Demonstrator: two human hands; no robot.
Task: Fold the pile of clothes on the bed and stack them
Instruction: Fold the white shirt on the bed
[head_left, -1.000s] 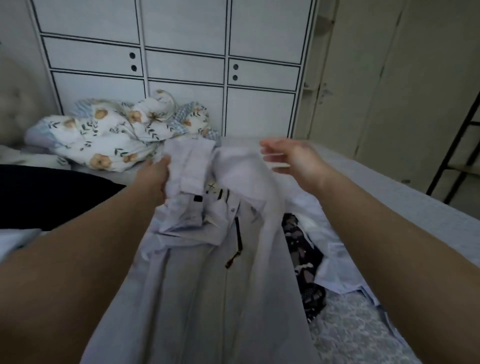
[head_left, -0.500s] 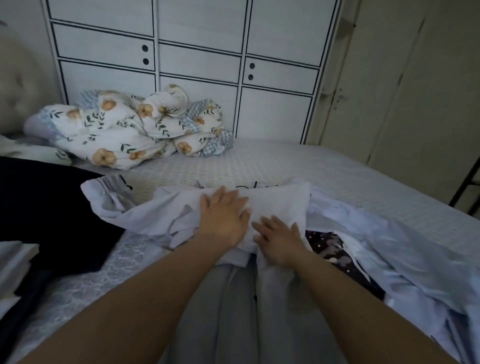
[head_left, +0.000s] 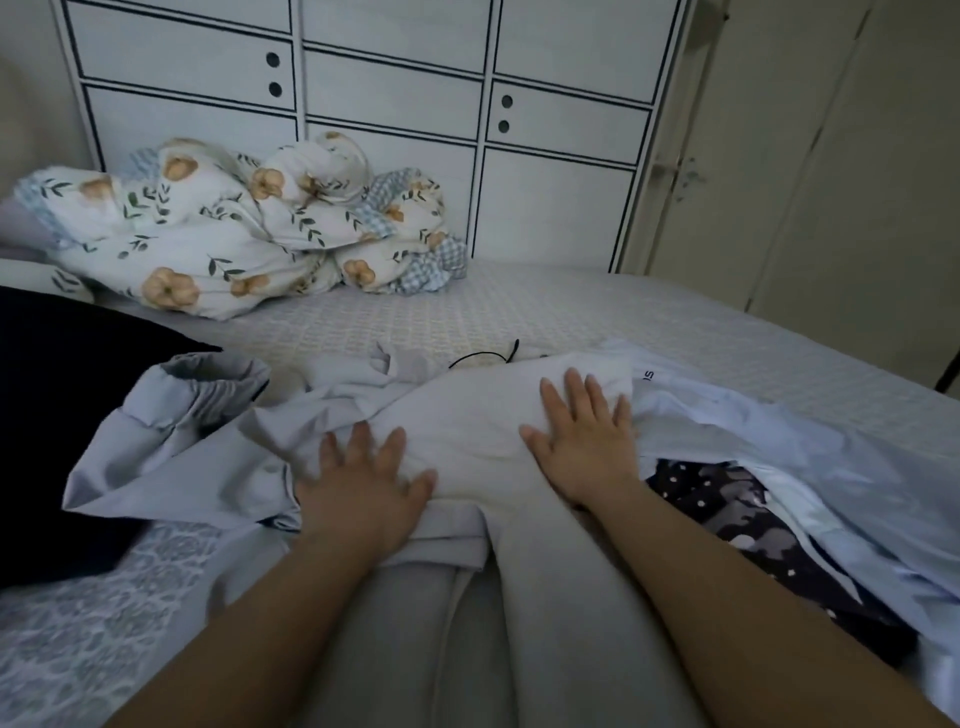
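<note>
Both palms flat on the jacket (head_left: 467, 436)
Your left hand (head_left: 363, 483) and right hand (head_left: 582, 441) press with fingers straight; uneven smoothing could bunch the loose sleeve (head_left: 171, 415).

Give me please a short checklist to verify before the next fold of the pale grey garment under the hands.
1. Both hands flat on the pale grey garment: ok. The left hand and right hand press it with straight fingers.
2. Garment smoothed: not ok. The sleeve with the gathered cuff lies bunched out to the left.
3. Black cord tucked away: not ok. It lies loose on the bed past the garment's far edge.
4. Garment free of other clothes: cannot tell. The light blue shirt and dark patterned cloth lie right beside it.
5. Room beyond for folding: ok. Bare mattress shows before the floral quilt.
</note>
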